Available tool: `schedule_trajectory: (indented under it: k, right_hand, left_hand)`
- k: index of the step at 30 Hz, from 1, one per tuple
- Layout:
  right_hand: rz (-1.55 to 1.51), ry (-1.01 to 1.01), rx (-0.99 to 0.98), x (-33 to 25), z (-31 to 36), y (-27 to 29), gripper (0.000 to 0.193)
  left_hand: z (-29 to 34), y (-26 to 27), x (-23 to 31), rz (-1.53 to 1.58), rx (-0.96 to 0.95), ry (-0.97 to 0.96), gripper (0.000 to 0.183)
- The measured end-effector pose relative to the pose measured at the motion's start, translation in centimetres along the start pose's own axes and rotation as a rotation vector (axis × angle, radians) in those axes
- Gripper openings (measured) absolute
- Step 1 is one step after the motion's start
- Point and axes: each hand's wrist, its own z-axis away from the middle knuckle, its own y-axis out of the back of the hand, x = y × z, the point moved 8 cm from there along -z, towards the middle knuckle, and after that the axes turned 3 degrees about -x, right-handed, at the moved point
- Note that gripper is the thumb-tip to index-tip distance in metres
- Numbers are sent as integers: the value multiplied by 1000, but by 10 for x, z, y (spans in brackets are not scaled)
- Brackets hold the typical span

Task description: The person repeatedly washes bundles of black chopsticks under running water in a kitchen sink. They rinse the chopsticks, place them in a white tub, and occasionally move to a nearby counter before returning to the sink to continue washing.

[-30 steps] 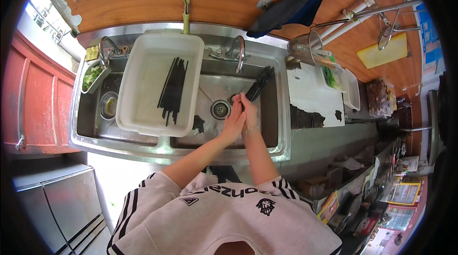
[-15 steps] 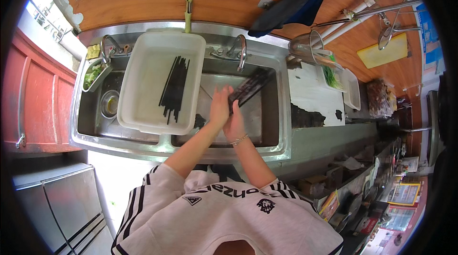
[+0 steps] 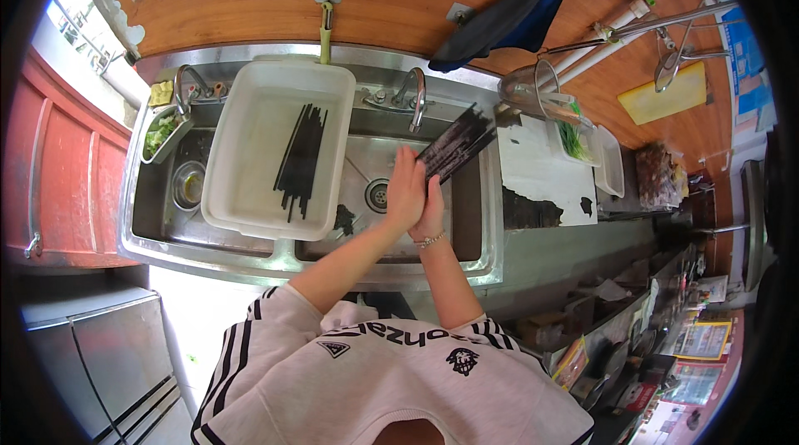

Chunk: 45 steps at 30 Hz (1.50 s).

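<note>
A bundle of black chopsticks [image 3: 459, 144] is clasped between my two hands over the right sink basin [image 3: 366, 149]. The sticks slant up to the right, their far ends fanning a little near the basin's right edge. My left hand [image 3: 405, 188] presses against the bundle from the left, fingers together. Against it lies my right hand [image 3: 429, 213], a bracelet at its wrist, closed round the lower ends, which the palms hide. To the left, more black chopsticks [image 3: 302, 158] lie in a large white plastic tub [image 3: 215, 183] that rests across the left basin.
A curved faucet [image 3: 418, 94] stands behind the right basin, above its drain [image 3: 377, 193]. Dark wet scraps [image 3: 344, 218] lie beside the tub. Right of the sink is a worn white board [image 3: 541, 166] with a container of green stalks [image 3: 574, 141]. A dark cloth [image 3: 508, 16] hangs behind.
The chopsticks and both my hands have shifted slightly right; the bundle is less blurred. The basin's drain, covered before, now shows left of my hands.
</note>
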Motion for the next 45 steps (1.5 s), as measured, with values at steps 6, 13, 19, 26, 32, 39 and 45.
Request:
schedule_trajectory:
  k: [6,13,19,26,32,39,45]
  right_hand:
    - [84,34,-102,-9,-11,-6,65]
    - [37,-87,107,2,-35,11,59]
    - [-76,175,462,-42,-65,50,34]
    - [125,9,235,21,-34,15,28]
    - [46,-71,-118,10,-15,-30,66]
    - [-57,-5,-103,-10,-14,-25,78]
    - [62,42,-140,-16,-13,-22,73]
  left_hand:
    - [-9,-8,-8,-195,-32,14,62]
    - [-4,1,0,144,-33,84,56]
    - [39,38,8,-418,140,-216,41]
    - [17,31,-28,396,69,208,39]
    - [12,28,-5,373,49,223,49]
    - [1,22,43,-200,33,-52,58]
    - [-8,-2,35,-276,-127,-124,59]
